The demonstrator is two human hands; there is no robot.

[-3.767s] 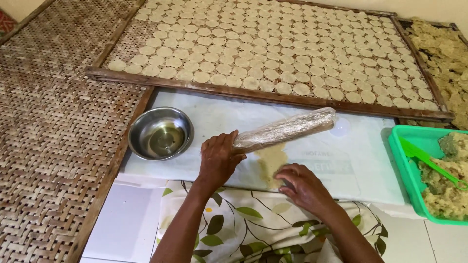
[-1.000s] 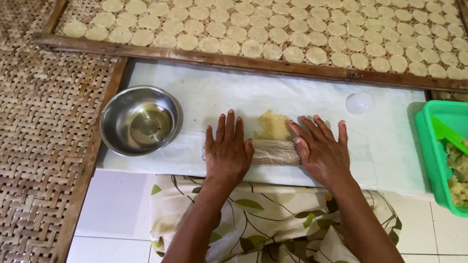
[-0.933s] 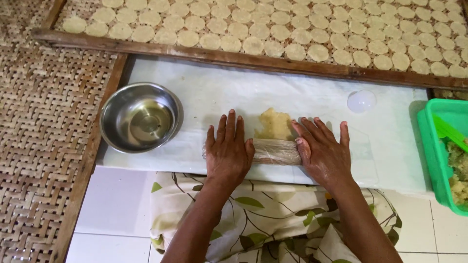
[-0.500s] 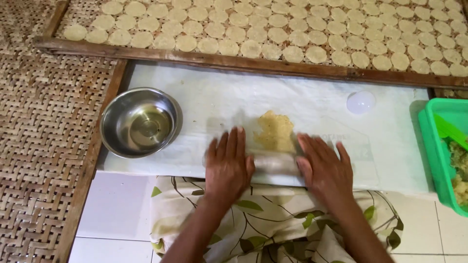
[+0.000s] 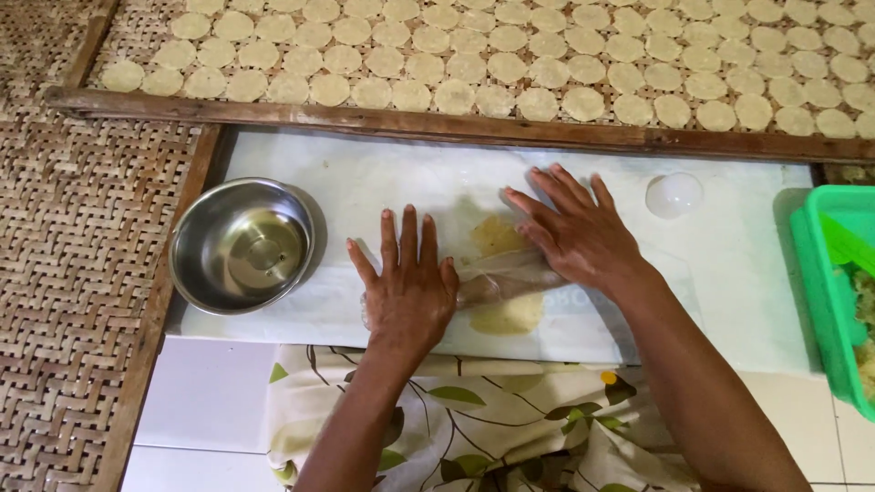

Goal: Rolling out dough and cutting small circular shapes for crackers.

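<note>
Both my hands lie flat, palms down, on a plastic-wrapped rolling pin (image 5: pixel 497 282) that rests across the white sheet (image 5: pixel 365 182) on the surface in front of me. My left hand (image 5: pixel 410 292) presses on the pin's left end with the fingers stretched out and slightly spread; the grip is wide open, nothing is clasped, only the palm bears down. My right hand (image 5: pixel 579 237) covers the pin's right end the same way, fingers splayed and pointing up and to the left, open and holding nothing. The pin shows only in the gap between my hands, tilted a little, its left part lower than its right.

Under the pin lies a thin patch of yellowish dough (image 5: pixel 506 314), flattened on the sheet; part of it shows above the pin and part below.

A shiny metal bowl (image 5: pixel 241 246) stands to the left of my left hand, on the sheet's left edge, near but not touching. A small round clear lid (image 5: pixel 674 194) lies on the sheet to the right of my right hand. A green plastic tub (image 5: pixel 811 273) sits at the right edge. Beyond the sheet, a wooden-framed woven tray (image 5: pixel 410 123) carries rows of pale dough discs (image 5: pixel 456 96). A leaf-patterned cloth (image 5: pixel 474 419) covers my lap below the sheet.
</note>
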